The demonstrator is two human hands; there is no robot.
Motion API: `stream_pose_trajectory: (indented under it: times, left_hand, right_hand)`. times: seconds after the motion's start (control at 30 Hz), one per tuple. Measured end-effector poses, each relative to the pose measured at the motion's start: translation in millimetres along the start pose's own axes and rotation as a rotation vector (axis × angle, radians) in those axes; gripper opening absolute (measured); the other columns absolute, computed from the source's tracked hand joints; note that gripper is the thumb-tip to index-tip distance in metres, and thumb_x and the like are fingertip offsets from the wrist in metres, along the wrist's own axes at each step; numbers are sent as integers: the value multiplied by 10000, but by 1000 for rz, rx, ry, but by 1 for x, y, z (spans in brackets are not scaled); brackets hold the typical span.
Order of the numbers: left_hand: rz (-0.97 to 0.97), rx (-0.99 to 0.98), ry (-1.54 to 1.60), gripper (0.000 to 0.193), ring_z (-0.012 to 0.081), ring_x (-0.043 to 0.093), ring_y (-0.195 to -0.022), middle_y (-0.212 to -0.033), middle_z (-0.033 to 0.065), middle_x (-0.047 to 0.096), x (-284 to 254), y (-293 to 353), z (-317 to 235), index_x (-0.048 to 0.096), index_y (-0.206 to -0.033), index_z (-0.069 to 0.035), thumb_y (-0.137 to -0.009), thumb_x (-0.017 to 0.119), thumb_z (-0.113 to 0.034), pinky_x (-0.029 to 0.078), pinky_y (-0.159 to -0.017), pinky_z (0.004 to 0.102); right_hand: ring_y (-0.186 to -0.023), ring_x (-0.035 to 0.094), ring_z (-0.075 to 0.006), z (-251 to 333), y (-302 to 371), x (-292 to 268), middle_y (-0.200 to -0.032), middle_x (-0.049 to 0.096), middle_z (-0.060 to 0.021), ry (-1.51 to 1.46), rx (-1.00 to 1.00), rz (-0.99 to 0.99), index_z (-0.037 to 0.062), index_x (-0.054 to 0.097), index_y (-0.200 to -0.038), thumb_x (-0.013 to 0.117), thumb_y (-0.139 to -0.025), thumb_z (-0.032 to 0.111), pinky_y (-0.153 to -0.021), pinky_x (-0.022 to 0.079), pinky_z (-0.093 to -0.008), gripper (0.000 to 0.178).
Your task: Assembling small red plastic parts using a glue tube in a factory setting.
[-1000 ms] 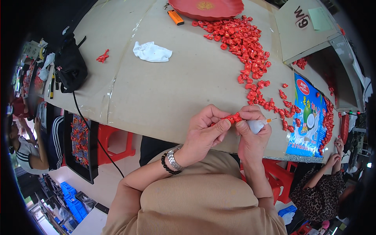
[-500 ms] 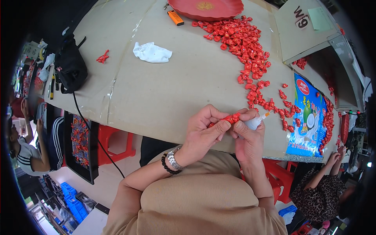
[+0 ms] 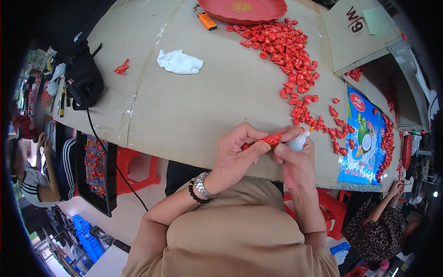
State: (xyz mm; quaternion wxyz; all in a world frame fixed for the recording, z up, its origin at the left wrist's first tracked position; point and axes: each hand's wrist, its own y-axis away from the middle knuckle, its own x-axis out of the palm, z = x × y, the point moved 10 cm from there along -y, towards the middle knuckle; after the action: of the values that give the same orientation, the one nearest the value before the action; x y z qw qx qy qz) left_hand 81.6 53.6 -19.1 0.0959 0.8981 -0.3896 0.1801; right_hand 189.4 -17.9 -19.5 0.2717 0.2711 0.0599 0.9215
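Near the table's front edge, my left hand (image 3: 240, 147) and my right hand (image 3: 295, 159) meet, with a small red plastic piece (image 3: 271, 139) pinched between their thumbs and fingers. Part of the piece is hidden by the fingers of my left hand. Tucked in my right hand is also a small white squeeze bottle (image 3: 297, 142), its thin orange-tipped nozzle pointing up and right. Just beyond my hands lies a long spread of loose red plastic pieces (image 3: 295, 64), running back to a red scalloped tray (image 3: 249, 19).
A crumpled white cloth (image 3: 180, 62), an orange lighter (image 3: 206, 21), a single red figure (image 3: 122, 67) and a black bag (image 3: 83, 76) lie on the table (image 3: 207, 101). To the right are a blue printed sheet (image 3: 362, 143) and a box-like shelf (image 3: 364, 37). Other people work on both sides.
The bottle has tipped a little, so its nozzle points more upward. My right hand has shifted slightly to the right, while both hands keep pinching the red piece.
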Motion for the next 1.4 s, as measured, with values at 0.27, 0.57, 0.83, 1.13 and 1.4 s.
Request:
stream_pose_trajectory:
  times: [0.27, 0.57, 0.83, 1.13, 1.4]
  left_hand:
    - [28, -33, 46, 148, 18, 443, -558, -728, 0, 586, 3, -2, 3, 569, -948, -15, -917, 593, -157, 359, -480, 179]
    - [69, 54, -54, 112, 21, 456, -559, -769, 22, 616, -1, -1, 8, 589, -952, -7, -890, 621, -95, 368, -472, 184]
    - [81, 60, -83, 116, 19, 468, -574, -784, 27, 635, 1, 0, 7, 589, -935, -3, -881, 634, -95, 381, -491, 189]
    - [44, 63, -142, 135, 10, 467, -589, -780, 17, 634, 2, -1, 2, 594, -922, -7, -873, 652, -118, 377, -502, 183]
    - [27, 90, -128, 140, 14, 467, -587, -763, 14, 625, 2, -2, 0, 603, -925, -5, -869, 657, -121, 381, -504, 184]
  right_hand:
    - [-758, 546, -108, 39, -3, 8, -839, 593, -40, 474, -300, 37, 16, 629, -848, 688, -735, -68, -689, 442, -243, 154]
    - [-743, 496, -107, 18, -7, 2, -760, 544, -13, 369, -308, 94, 25, 621, -782, 726, -722, -35, -673, 404, -238, 135]
    - [-708, 458, -106, 15, -6, -1, -736, 532, -1, 360, -363, 124, 29, 615, -758, 750, -719, 10, -633, 369, -241, 142]
    - [-711, 462, -113, 15, -6, -1, -733, 531, -4, 364, -371, 116, 24, 614, -752, 756, -714, 17, -632, 364, -245, 146]
    - [-717, 468, -116, 13, -7, -2, -738, 536, -5, 336, -359, 115, 24, 618, -759, 758, -711, 17, -638, 372, -251, 147]
